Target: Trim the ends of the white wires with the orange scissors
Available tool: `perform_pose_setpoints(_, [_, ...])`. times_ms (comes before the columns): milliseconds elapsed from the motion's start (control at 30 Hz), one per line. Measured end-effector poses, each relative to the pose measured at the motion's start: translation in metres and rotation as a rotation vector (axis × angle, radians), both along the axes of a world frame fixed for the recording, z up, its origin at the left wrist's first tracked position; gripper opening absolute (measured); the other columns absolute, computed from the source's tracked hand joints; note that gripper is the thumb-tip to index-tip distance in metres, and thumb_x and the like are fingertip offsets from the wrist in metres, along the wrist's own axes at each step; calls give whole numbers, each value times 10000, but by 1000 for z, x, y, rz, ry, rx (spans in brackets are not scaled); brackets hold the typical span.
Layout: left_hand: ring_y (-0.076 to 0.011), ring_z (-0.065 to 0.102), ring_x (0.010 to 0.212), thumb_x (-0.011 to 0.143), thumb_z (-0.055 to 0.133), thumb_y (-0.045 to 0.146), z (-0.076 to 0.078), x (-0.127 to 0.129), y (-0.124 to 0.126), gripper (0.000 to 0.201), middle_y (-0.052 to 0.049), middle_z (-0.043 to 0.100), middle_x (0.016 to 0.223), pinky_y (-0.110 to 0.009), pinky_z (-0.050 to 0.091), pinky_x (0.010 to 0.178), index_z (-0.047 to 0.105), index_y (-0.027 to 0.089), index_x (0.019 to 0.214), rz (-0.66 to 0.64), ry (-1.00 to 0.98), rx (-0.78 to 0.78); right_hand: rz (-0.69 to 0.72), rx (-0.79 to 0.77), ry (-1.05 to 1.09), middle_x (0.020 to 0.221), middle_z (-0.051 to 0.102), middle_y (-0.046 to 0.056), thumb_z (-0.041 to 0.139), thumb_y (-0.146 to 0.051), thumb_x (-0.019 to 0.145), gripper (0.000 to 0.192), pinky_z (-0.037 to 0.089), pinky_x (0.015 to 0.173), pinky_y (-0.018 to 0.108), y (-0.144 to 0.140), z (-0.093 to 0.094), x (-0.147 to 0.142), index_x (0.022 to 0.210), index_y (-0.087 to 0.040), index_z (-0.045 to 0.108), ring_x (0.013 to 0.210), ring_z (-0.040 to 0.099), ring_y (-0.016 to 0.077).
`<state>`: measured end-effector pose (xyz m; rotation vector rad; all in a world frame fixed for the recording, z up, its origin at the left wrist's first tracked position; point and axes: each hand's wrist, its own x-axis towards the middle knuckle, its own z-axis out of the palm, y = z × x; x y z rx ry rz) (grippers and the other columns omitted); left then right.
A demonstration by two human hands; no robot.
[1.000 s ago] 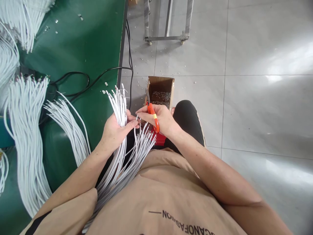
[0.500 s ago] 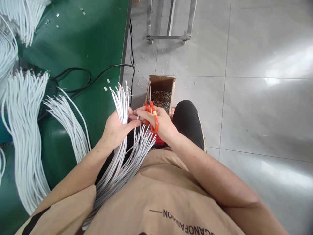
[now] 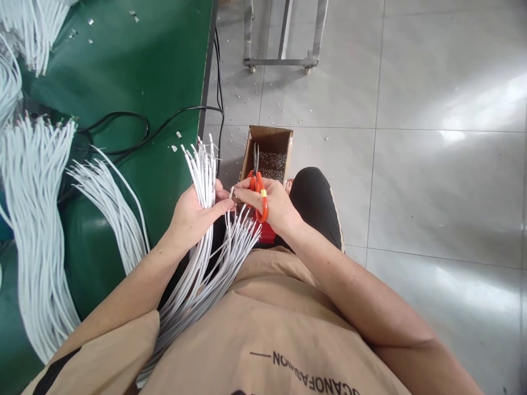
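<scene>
Now the left hand (image 3: 193, 211) stays clamped on the white wire bundle (image 3: 201, 181) while the right hand (image 3: 269, 206), gripping orange scissors (image 3: 258, 189), has seemingly pinched one wire tip (image 3: 231, 193) near the cardboard box (image 3: 269, 148).

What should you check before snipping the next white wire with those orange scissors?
1. Left hand grips the wire bundle firmly: ok.
2. Right hand holds the orange scissors, blades pointing away from the body: ok.
3. One single wire is pinched apart from the bundle between both hands: ok.
4. Scissor blades clear of the left fingers: ok; the blades point away over the box.
5. Cardboard box sits below the hands to catch snippets: ok.
6. Blades open enough for the wire: cannot tell.
</scene>
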<state>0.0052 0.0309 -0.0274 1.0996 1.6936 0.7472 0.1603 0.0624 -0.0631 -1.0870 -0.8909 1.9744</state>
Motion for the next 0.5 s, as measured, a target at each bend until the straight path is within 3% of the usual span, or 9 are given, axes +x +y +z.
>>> perform_pose_setpoints(133, [-128,611,670,641,771,289,-6,-3,0,373,15,633,784,-278,505,713,612,191,963,23,-93,18,-45,34,-44,591,543,-41,654,-274,687,124,375,551,221,-11,4,-2,702,-154,629,539,440,69])
perform_pose_setpoints(300, [-123,616,683,653,769,302,-6,-5,1,442,11,623,801,-271,504,712,639,185,1059,43,-165,-24,-68,127,-71,662,585,-16,606,-319,753,174,402,608,238,-17,6,4,678,-163,597,612,506,95])
perform_pose_setpoints(400, [-141,645,722,660,769,312,-3,-5,2,439,-7,643,840,-271,506,713,645,173,1057,52,-146,-63,-106,203,-349,631,558,-16,549,-332,796,209,384,605,248,-12,-3,12,670,-168,578,598,489,103])
perform_pose_setpoints(500, [-147,653,714,640,784,310,-2,-4,2,435,-25,667,841,-271,509,700,652,157,1025,63,-132,-86,39,475,-666,693,576,8,546,-270,787,179,357,616,259,-9,-15,18,646,-163,572,626,479,112])
